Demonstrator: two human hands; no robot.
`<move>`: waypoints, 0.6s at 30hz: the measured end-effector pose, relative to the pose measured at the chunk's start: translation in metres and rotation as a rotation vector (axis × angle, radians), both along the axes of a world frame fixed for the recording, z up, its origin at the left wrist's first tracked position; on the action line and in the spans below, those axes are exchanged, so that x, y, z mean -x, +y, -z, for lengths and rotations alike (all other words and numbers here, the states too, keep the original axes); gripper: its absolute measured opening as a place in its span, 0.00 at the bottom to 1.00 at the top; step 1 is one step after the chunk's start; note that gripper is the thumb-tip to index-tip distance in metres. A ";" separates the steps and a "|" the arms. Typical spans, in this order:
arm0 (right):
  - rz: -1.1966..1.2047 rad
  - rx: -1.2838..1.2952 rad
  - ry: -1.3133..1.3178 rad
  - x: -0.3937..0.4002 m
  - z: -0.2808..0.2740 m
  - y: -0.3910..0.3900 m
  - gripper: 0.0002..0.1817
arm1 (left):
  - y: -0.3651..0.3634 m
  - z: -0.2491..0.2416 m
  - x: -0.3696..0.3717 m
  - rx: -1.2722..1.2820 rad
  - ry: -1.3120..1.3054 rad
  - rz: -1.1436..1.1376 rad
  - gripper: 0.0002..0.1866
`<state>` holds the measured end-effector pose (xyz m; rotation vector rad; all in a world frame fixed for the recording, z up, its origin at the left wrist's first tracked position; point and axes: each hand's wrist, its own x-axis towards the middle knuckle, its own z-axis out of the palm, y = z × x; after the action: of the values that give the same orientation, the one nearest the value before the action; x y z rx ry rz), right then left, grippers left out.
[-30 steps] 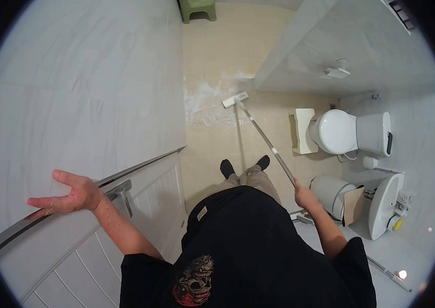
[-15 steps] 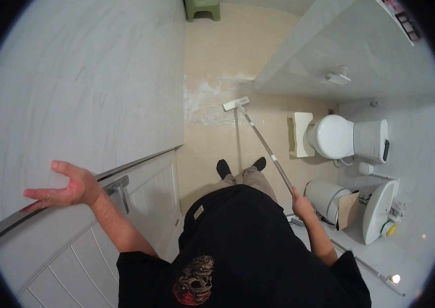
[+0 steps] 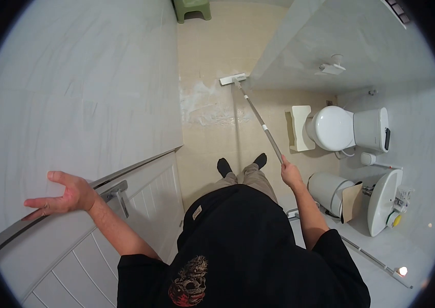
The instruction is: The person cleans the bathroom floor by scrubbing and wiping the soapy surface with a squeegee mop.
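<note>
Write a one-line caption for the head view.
Right hand grips a long-handled floor scrubber on the soapy bathroom floor; open left hand rests near the door.

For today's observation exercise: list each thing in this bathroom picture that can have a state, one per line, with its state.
Mop: held, head down on the floor, handle slanted.
Right hand: closed on the mop handle.
Left hand: open, fingers spread, by the door edge.
Door: open.
Toilet: lid shut.
Floor: white foamy patch near the mop head.
</note>
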<state>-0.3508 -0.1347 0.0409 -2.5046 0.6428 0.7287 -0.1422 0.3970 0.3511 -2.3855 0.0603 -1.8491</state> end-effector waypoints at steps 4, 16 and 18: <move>0.057 -0.012 0.023 0.047 -0.001 0.000 0.26 | 0.004 0.003 0.000 -0.025 -0.015 -0.030 0.45; 0.248 0.028 0.295 0.225 -0.066 -0.032 0.27 | 0.000 0.001 0.000 -0.018 -0.010 -0.061 0.45; 0.173 0.049 0.179 0.208 -0.033 -0.039 0.27 | 0.000 0.000 0.000 -0.025 -0.013 -0.059 0.46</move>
<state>-0.5589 -0.1739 0.0742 -2.4068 0.9375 0.8881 -0.1417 0.3970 0.3515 -2.3321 0.0120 -1.8269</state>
